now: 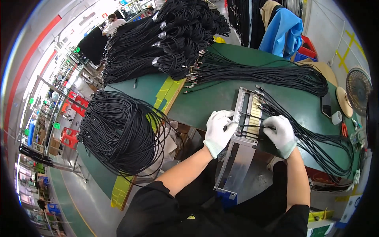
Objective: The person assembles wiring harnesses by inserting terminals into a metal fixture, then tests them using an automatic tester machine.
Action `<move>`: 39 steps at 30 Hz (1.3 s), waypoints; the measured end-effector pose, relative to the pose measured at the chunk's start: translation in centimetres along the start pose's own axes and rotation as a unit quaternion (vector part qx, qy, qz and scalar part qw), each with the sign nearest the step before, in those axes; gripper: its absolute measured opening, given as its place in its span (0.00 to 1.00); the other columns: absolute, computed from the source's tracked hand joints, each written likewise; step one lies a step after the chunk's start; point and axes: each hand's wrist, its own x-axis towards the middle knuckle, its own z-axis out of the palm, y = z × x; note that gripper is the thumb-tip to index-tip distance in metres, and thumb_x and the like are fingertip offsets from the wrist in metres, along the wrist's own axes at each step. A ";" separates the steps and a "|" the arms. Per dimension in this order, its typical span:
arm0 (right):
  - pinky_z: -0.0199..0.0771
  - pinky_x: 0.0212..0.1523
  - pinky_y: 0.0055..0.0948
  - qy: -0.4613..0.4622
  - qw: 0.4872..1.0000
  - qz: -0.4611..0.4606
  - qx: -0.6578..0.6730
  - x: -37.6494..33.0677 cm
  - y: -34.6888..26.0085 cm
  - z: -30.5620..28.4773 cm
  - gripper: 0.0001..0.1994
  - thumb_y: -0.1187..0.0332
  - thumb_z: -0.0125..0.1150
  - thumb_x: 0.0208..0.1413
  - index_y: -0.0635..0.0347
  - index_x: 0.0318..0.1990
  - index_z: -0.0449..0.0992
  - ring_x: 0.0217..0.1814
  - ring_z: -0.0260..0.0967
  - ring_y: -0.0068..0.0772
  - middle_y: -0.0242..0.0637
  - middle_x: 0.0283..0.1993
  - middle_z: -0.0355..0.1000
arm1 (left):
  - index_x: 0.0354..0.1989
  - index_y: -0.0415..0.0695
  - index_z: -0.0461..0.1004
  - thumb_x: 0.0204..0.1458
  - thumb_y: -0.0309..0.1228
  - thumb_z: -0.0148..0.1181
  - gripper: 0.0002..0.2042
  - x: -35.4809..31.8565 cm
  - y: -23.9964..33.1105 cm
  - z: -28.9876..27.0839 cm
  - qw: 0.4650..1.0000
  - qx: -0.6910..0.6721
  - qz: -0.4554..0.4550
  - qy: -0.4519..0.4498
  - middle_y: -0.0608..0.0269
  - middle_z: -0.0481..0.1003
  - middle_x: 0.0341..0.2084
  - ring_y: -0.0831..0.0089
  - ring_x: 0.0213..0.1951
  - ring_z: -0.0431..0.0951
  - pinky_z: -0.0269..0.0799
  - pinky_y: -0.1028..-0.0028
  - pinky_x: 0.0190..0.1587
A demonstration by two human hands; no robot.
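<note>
"Start closest in. What's at the bench's near edge?"

"A long metal fixture (241, 158). Its lower end juts past the near edge of the green bench (205, 104), toward the person's legs; its upper end lies on the bench top."

"And the hands?"

"Both white-gloved. The left hand (219, 130) is against the fixture's left rail, fingers curled; I can't tell whether its grip has a cable end or only steadies the rail. The right hand (281, 132), opposite, has its grip pinched on a black cable (252, 126) that crosses the pale slotted block (252, 121)."

"So which step is that?"

"I'd judge it's setting cables into the block one by one; several already lie across it. The next move calls for lining this one up with its slot, with the fixture held steady (awkward, with so much of it off the bench)."

"Farther out?"

"Loose cables (310, 133) trail from the block toward the bench's right edge. Beyond, a straight bundle (268, 75) runs near the far edge, and a tied heap (177, 39) is piled by the far left corner."
</note>
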 end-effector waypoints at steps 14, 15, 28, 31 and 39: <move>0.68 0.41 0.37 -0.029 0.991 -0.038 -0.124 -0.5 1.2 0.5 0.03 0.64 0.64 0.52 0.48 0.32 0.79 0.36 0.72 0.37 0.28 0.28 0.76 | 0.42 0.45 0.78 0.57 0.31 0.56 0.08 -0.9 -0.8 0.5 0.999 0.038 -0.017 -0.027 0.60 0.80 0.43 0.58 0.49 0.77 0.56 0.51 0.66; 0.68 0.41 0.37 -0.029 0.990 -0.036 -0.130 -0.5 1.2 0.5 0.03 0.64 0.64 0.52 0.48 0.32 0.79 0.36 0.72 0.37 0.28 0.28 0.75 | 0.43 0.45 0.78 0.57 0.31 0.56 0.09 -1.0 -0.8 0.5 0.999 0.035 -0.021 -0.030 0.60 0.80 0.44 0.58 0.49 0.77 0.56 0.52 0.67; 0.68 0.40 0.37 -0.067 0.987 -0.048 -0.135 -0.6 0.9 1.0 0.04 0.64 0.66 0.50 0.50 0.30 0.77 0.37 0.71 0.39 0.30 0.28 0.74 | 0.54 0.59 0.80 0.47 0.41 0.66 0.22 -0.5 1.2 1.0 0.981 0.120 0.088 -0.127 0.37 0.60 0.65 0.39 0.65 0.58 0.54 0.51 0.67; 0.69 0.41 0.38 -0.072 0.985 -0.035 -0.152 -0.6 1.6 1.1 0.06 0.61 0.67 0.49 0.49 0.32 0.78 0.38 0.70 0.40 0.31 0.28 0.74 | 0.48 0.61 0.83 0.46 0.49 0.66 0.20 -0.7 2.0 1.8 0.968 0.171 0.129 -0.129 0.39 0.63 0.63 0.40 0.64 0.59 0.48 0.43 0.67; 0.70 0.43 0.40 0.001 0.977 0.003 -0.215 1.8 3.0 1.3 0.06 0.64 0.69 0.43 0.50 0.28 0.79 0.41 0.70 0.43 0.33 0.29 0.73 | 0.43 0.55 0.85 0.45 0.42 0.69 0.16 0.0 1.2 2.2 0.987 0.080 0.114 -0.084 0.44 0.68 0.60 0.45 0.62 0.64 0.55 0.49 0.67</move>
